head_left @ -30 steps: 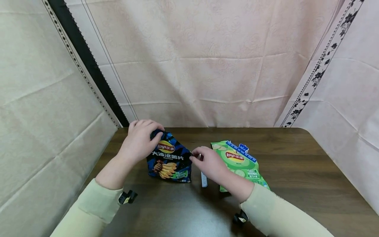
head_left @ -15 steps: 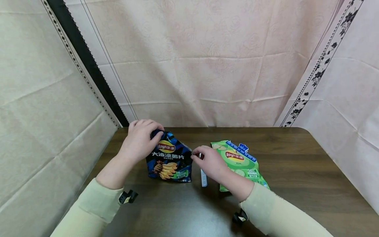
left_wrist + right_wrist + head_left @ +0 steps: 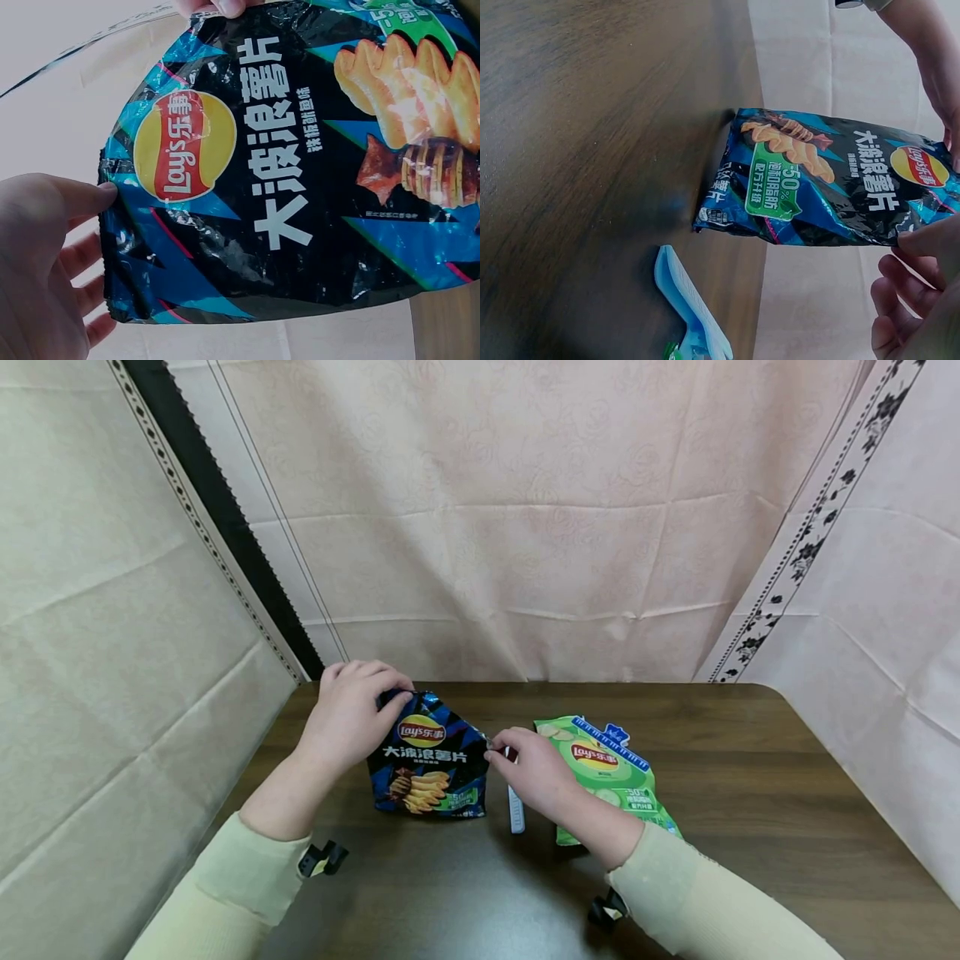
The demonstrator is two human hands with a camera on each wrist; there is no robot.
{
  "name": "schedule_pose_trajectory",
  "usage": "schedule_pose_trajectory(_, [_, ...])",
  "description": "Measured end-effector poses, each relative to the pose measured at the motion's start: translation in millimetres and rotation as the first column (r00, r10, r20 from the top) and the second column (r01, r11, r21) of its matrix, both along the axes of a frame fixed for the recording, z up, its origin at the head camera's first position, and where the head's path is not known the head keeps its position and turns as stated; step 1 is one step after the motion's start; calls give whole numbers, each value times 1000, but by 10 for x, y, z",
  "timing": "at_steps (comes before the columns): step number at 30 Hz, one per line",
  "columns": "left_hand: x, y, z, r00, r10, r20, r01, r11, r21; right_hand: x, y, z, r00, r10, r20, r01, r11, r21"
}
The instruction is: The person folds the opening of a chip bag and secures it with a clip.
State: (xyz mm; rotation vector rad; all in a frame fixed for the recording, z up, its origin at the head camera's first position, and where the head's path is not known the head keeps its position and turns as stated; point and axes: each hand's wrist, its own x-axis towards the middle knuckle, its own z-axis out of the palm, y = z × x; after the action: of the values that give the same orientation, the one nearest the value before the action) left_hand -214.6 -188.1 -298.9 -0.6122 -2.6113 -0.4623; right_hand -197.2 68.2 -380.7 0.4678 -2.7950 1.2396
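Note:
A black-and-blue bag of potato chips [image 3: 423,760] stands upright between both hands, its printed front toward the head camera. My left hand [image 3: 348,714] grips its upper left corner, and in the left wrist view the thumb [image 3: 94,196] presses on the crimped top edge. At the bag's right edge, my right hand [image 3: 534,768] pinches the film between thumb and forefinger, while its other fingers curl loosely below, as the right wrist view shows. The bag's bottom is close over the table. A light blue plastic clip [image 3: 694,304] lies on the table near the right hand, partly hidden by it in the head view.
A green bag of chips [image 3: 600,768] with a blue clip [image 3: 611,742] along its top lies right of the right hand, partly behind the forearm. The brown wooden table [image 3: 735,827] ends at a hanging pale cloth [image 3: 540,560], with more cloth at both sides.
The black-and-blue bag has risen very slightly, and the left hand has shifted a little left and up. My right hand has edged slightly up, keeping its pinch. The green bag stays put.

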Motion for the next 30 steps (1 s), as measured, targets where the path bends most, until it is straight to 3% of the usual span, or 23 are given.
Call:
schedule_pose_trajectory(19, [18,-23,12,998,5,-56,-7,999,-33,-32,9,17,1000,-1,23,1,1000,-1])
schedule_pose_trajectory(30, [14,-22,22,1000,-8,15,8,1000,-20,-34,-6,10,1000,-2,17,2,1000,0])
